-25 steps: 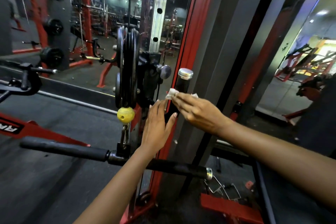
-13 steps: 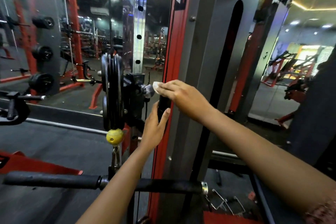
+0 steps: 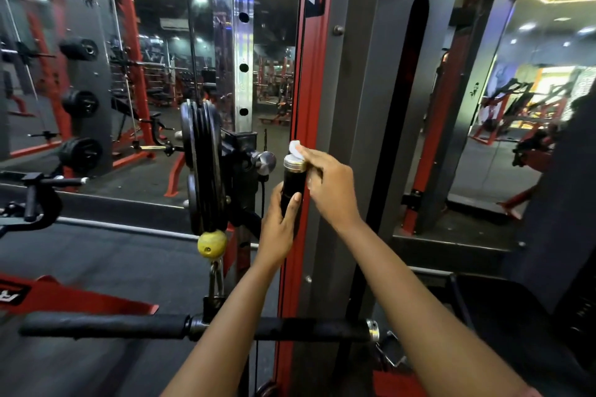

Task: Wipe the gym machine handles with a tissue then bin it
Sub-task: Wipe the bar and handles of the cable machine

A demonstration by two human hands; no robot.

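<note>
Two hands met at upright handle [image 3: 293,185]. Left hand [image 3: 278,229] gripped handle's lower section, fingers [image 3: 275,200] curled round it. Right hand [image 3: 327,185], beside handle's upper section, pinched tissue [image 3: 294,147] against handle's chrome cap. Yellow ball [image 3: 212,243] hung left of handle, lower down. Horizontal bar [image 3: 106,327] lay below handle.

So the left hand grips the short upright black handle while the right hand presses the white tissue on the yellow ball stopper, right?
Not quite. The head view shows the right hand pressing the white tissue on the silver metal cap atop that short upright black handle; the left hand does grip the handle.
</note>
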